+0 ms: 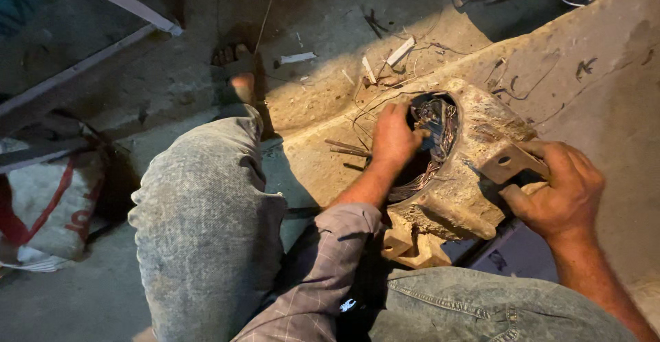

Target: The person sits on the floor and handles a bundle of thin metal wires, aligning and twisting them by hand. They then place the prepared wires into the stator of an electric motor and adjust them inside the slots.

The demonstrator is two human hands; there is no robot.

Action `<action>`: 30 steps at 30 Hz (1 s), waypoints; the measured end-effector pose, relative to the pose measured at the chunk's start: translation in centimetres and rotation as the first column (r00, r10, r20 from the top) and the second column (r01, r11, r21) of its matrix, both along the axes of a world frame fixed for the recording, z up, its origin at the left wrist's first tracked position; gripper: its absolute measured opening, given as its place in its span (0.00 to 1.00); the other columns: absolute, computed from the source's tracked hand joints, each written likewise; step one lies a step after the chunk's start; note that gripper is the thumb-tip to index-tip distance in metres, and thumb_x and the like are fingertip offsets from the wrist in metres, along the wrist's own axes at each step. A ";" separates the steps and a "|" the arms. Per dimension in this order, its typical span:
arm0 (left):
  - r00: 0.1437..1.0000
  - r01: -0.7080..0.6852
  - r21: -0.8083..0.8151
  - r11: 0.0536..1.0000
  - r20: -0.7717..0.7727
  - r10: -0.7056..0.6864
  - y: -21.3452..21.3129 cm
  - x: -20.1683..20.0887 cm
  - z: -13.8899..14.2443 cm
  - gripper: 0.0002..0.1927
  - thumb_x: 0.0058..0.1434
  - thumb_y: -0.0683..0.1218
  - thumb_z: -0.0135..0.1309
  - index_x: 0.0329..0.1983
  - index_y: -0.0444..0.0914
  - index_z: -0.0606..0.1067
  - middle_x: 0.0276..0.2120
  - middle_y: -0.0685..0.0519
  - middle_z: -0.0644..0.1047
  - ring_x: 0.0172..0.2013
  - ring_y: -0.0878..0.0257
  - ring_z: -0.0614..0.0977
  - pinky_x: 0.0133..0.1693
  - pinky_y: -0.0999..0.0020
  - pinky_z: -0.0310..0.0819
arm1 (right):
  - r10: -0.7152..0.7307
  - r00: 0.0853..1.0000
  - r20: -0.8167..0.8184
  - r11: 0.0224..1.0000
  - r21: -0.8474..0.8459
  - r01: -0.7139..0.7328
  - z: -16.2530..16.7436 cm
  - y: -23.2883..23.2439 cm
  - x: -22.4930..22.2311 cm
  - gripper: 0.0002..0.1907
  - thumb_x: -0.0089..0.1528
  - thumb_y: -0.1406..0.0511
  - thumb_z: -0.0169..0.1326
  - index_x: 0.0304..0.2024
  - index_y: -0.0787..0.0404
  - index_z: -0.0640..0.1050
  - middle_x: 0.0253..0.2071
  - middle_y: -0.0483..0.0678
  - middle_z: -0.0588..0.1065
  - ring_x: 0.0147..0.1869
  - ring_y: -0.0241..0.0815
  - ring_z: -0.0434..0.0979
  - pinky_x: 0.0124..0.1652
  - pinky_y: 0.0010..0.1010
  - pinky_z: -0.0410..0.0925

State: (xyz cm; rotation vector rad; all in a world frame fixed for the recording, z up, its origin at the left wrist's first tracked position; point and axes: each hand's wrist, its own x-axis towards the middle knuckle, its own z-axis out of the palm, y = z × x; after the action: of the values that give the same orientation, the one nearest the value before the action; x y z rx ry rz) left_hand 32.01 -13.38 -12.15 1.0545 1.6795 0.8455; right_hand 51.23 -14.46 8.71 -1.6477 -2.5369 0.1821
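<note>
Copper windings being worked loose inside an old motor housing, at 2 o'clock from the knee.
L hand fingers curled into the wire bundle; R hand clamped on the mounting foot — next, I judge, a firm pull w/ steady bracing.

One motor housing, two hands, several small scraps.

I count one old motor housing with one round opening full of copper wires, too many to count. My two hands are on it: the left hand at the opening, the right hand on one metal foot bracket. On the floor I see three white strips, one bag and one bare foot. Two thin rods lie beside the housing.
</note>
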 end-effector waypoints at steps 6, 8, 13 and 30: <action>1.000 0.028 0.082 0.996 0.010 -0.029 0.3 -0.3 -0.1 0.37 0.37 0.47 0.76 0.53 0.36 0.75 0.47 0.42 0.77 0.50 0.43 0.77 0.52 0.53 0.72 | -0.021 0.999 0.034 1.000 -0.012 0.022 0.0 0.0 0.1 0.21 0.54 0.58 0.67 0.47 0.59 0.78 0.43 0.51 0.79 0.49 0.53 0.80 0.52 0.39 0.72; 1.000 0.008 0.034 0.999 0.016 -0.008 0.7 -0.3 -0.2 0.36 0.36 0.48 0.77 0.49 0.34 0.75 0.46 0.41 0.76 0.50 0.42 0.77 0.52 0.53 0.72 | -0.020 0.999 0.046 1.000 -0.008 0.020 -0.1 0.0 0.2 0.21 0.55 0.58 0.68 0.47 0.59 0.78 0.43 0.51 0.79 0.49 0.53 0.80 0.51 0.39 0.72; 0.999 -0.033 -0.017 0.999 0.002 0.033 1.1 0.0 -0.3 0.36 0.30 0.50 0.78 0.43 0.33 0.76 0.43 0.41 0.77 0.49 0.42 0.77 0.51 0.52 0.73 | -0.031 0.999 0.038 0.999 -0.008 0.031 -0.1 -0.1 0.3 0.22 0.54 0.58 0.66 0.48 0.59 0.79 0.43 0.51 0.79 0.49 0.51 0.81 0.53 0.38 0.73; 1.000 0.020 -0.350 0.937 0.010 -0.018 1.7 -0.4 2.3 0.36 0.37 0.60 0.77 0.42 0.33 0.79 0.42 0.39 0.82 0.45 0.44 0.84 0.48 0.52 0.78 | -0.499 0.867 0.016 0.626 -0.686 0.372 4.6 5.6 -1.5 0.29 0.60 0.57 0.58 0.64 0.56 0.77 0.48 0.60 0.79 0.39 0.57 0.80 0.34 0.46 0.74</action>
State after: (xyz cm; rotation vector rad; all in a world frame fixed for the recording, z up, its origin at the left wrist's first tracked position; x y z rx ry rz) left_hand 31.57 -11.65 -9.90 0.8179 1.7318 0.5091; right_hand 49.77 -8.88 13.27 -2.2967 -1.9294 1.2633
